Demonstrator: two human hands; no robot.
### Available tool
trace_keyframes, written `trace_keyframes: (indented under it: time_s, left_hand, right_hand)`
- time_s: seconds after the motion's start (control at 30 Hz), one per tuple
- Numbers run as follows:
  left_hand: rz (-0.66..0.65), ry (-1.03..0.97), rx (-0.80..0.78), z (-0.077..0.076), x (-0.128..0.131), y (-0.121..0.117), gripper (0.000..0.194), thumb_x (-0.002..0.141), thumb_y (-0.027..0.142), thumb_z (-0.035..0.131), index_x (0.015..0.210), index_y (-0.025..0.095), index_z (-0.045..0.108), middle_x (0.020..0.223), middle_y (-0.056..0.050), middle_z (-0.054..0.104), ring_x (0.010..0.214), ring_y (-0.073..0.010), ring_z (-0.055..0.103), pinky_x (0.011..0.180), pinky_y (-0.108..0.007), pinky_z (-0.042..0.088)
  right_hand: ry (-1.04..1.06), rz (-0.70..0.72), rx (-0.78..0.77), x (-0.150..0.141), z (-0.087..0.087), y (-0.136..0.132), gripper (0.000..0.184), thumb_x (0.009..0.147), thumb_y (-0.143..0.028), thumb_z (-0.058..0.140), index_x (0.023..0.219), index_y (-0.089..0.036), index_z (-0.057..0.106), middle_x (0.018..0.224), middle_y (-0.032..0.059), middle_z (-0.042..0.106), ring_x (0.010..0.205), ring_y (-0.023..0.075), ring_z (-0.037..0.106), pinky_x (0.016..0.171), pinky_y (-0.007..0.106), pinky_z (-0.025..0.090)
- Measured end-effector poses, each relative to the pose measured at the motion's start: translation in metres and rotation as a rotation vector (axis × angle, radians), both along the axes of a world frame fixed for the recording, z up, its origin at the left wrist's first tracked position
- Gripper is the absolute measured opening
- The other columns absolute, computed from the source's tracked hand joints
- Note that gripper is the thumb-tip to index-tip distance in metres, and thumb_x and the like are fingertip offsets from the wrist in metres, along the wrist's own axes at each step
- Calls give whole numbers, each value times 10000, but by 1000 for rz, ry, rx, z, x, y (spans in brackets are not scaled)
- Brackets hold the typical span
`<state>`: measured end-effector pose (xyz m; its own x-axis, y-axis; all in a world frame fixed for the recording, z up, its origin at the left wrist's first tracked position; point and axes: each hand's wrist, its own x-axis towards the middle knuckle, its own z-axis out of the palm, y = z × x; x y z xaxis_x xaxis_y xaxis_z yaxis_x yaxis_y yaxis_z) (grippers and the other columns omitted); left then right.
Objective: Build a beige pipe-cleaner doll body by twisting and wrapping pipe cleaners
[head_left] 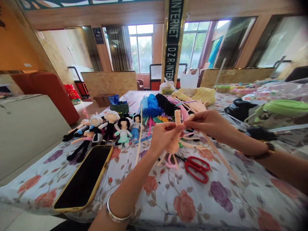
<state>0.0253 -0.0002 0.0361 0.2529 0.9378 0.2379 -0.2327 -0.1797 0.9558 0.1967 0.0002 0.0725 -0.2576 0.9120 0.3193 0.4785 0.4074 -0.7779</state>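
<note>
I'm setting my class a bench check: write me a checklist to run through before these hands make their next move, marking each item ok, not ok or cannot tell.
1. Left hand gripping the coiled peach chenille piece: ok.
2. Right hand pinching a peach stem end beside it: ok.
3. Long peach stem joined to the piece: cannot tell; the right hand hides its upper end.
4. Red-handled scissors out of both hands, on the tablecloth: ok; tips hidden.
5. Table around the piece free of loose stems: not ok; several lie just right of it.
6. Smartphone clear of the piece: ok, flat at the left.
</note>
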Motion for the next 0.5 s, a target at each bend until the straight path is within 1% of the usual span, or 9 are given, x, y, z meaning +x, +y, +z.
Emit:
trace_keyframes:
  time_s: [0.1,0.23,0.3,0.37,0.43,0.5]
  left_hand:
    - [-81,-51,-104,-1,-1,0,320,548,410,778,609,116,666,587,-34,636,539,-129,593,556,-242,432]
    - [-276,-67,-269,-3,-5,3,287,499,336,816,609,109,678,601,-54,647,541,-138,598,563,-254,431]
    - [-354,-76,-321,-3,-7,4,282,496,317,821,632,108,689,619,-62,655,558,-142,604,576,-256,437]
    - [-354,-79,-290,-3,-7,4,281,536,333,806,663,108,696,645,-65,660,579,-135,603,586,-245,436]
    - [-293,-52,-186,-2,-6,2,285,588,363,778,680,107,693,658,-59,657,586,-118,591,583,-229,424]
    - [-221,-14,-86,-2,-3,1,292,608,373,765,702,108,689,652,-44,647,578,-104,575,580,-222,414]
  right_hand:
    - [-20,39,50,0,-2,0,203,702,-422,678,703,-219,699,726,29,675,639,157,579,582,296,472]
    - [-132,115,159,0,1,-5,203,733,-393,646,672,-202,679,712,29,659,649,164,567,614,318,474]
    - [-139,149,189,1,3,-7,198,739,-388,642,666,-208,677,732,30,660,677,169,568,629,318,474]
    - [-114,150,180,3,4,-8,220,729,-417,648,666,-208,680,715,29,653,677,169,568,614,309,471]
    - [-109,115,150,5,4,-6,241,722,-445,648,670,-212,687,656,18,637,632,155,556,576,292,460]
    - [-136,79,118,8,5,-4,224,730,-437,645,692,-224,702,636,12,643,604,142,547,564,283,452]
